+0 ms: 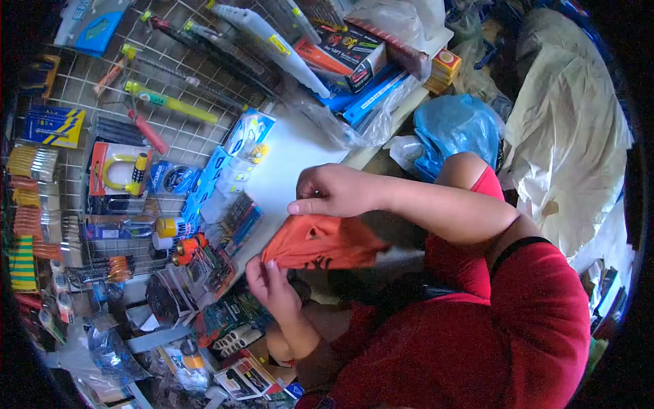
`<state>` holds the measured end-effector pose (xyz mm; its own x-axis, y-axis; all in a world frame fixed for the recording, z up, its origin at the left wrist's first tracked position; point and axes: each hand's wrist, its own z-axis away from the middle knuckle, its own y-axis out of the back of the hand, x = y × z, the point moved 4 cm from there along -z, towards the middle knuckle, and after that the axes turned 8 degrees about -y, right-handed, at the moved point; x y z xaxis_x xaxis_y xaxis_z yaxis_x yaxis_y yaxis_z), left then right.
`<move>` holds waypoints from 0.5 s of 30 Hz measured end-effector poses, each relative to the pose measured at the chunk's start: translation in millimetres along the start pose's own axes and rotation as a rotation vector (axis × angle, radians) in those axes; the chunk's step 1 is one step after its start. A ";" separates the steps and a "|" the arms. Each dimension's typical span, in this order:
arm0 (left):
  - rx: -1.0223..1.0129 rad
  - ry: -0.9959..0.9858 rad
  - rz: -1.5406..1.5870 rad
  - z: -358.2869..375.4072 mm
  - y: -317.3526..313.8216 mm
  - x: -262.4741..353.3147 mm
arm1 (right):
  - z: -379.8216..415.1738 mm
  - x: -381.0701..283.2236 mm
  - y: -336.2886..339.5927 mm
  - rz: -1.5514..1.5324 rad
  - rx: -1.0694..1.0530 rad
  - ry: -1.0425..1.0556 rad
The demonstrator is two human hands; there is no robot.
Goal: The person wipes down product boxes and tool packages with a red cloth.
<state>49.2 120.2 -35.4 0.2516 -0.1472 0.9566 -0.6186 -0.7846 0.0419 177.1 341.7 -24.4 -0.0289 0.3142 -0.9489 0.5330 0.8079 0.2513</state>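
An orange piece of thin, bag-like material [327, 242] with dark lettering and a small hole is stretched between my two hands. My right hand [337, 191] is closed at its upper edge, thumb pressed against curled fingers. At the lower left corner, my left hand [276, 286] pinches the material between thumb and fingers. The material's right end hangs free and looks blurred. Just beyond my hands lies a white surface [286, 153].
A wire grid [187, 140] with hanging packaged goods stands at the left. Boxes [351, 58] and a blue plastic bag [456, 129] are at the top. A pale crumpled sheet [565, 123] hangs at the right. Packets [245, 375] crowd the bottom left.
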 end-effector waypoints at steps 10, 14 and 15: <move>0.155 0.042 -0.008 12.2 40.2 -28.7 | 13.3 11.0 -4.4 0.445 -0.441 -0.163; 0.024 -0.141 -0.487 17.0 49.4 -23.3 | 10.4 22.0 6.8 0.607 -0.427 -0.300; -0.024 -0.190 -0.551 17.4 48.9 -22.1 | 10.7 21.6 11.4 0.603 -0.394 -0.282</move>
<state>26.4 74.5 -59.6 0.6690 0.1720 0.7231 -0.3741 -0.7628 0.5275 191.6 352.4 -44.1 0.4153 0.6600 -0.6261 0.0463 0.6720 0.7391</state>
